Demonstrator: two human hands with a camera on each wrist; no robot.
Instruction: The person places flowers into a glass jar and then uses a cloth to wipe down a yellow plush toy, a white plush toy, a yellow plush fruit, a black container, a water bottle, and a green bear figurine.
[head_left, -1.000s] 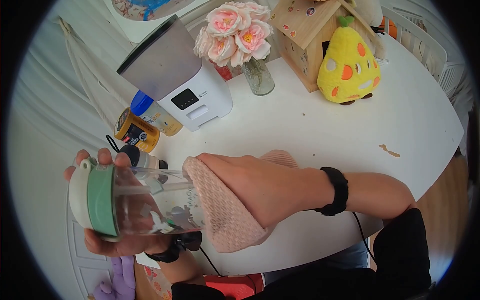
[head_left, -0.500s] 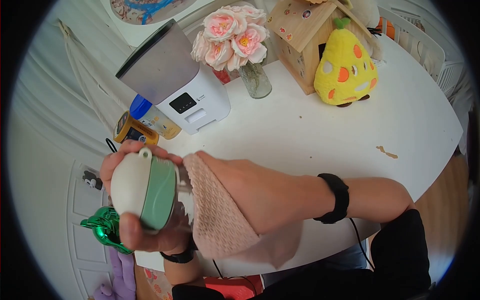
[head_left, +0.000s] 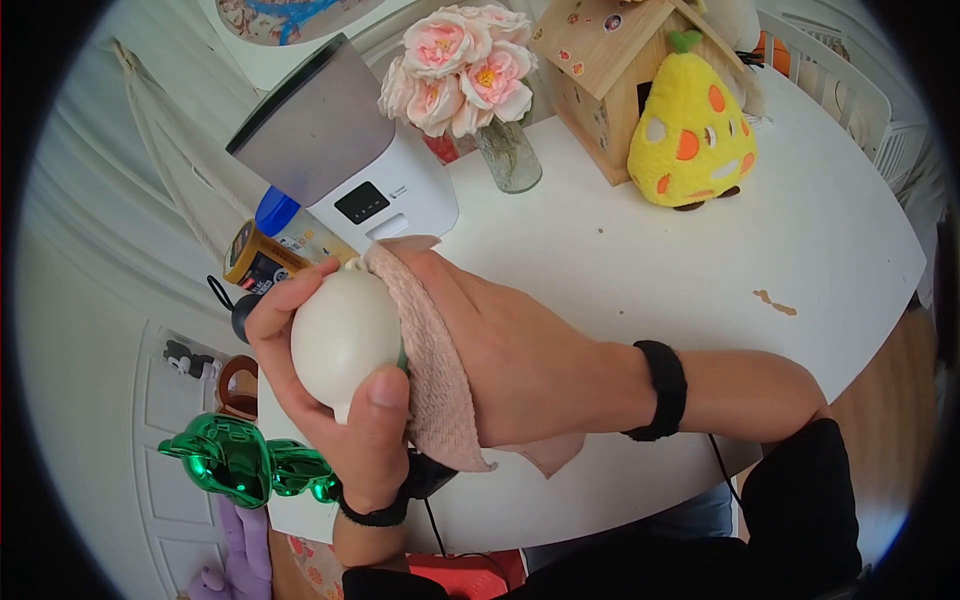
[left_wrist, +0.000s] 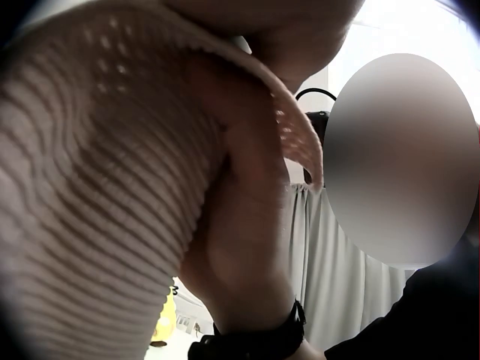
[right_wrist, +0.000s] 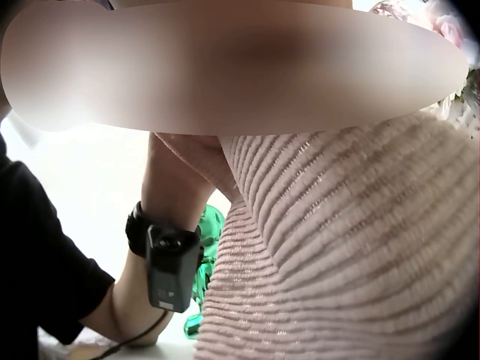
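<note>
My left hand [head_left: 362,450] grips a drinking bottle by its rounded white lid [head_left: 345,335], thumb on the near side and fingers curled over the far side. The lid end is turned up toward the head camera, and a sliver of its green band shows. My right hand [head_left: 530,360] holds a pink textured cloth [head_left: 440,385] against the bottle beside the lid. Cloth and hand hide the bottle's body. In the right wrist view, the cloth's ribbed side [right_wrist: 360,217] fills much of the picture. The left wrist view also shows the ribbed cloth [left_wrist: 97,195], close to the camera.
A pet feeder [head_left: 385,195], yellow canister [head_left: 258,262] and blue-lidded jar [head_left: 290,220] stand at the back left of the white table [head_left: 700,290]. Behind are a vase of pink roses [head_left: 510,155], a wooden house [head_left: 600,110] and a yellow plush [head_left: 690,140]. A shiny green figure [head_left: 235,460] is at left.
The bottle has swung from lying sideways to lid toward the head camera. My left hand has moved right, closer to the right hand, and the cloth has shifted with the right hand.
</note>
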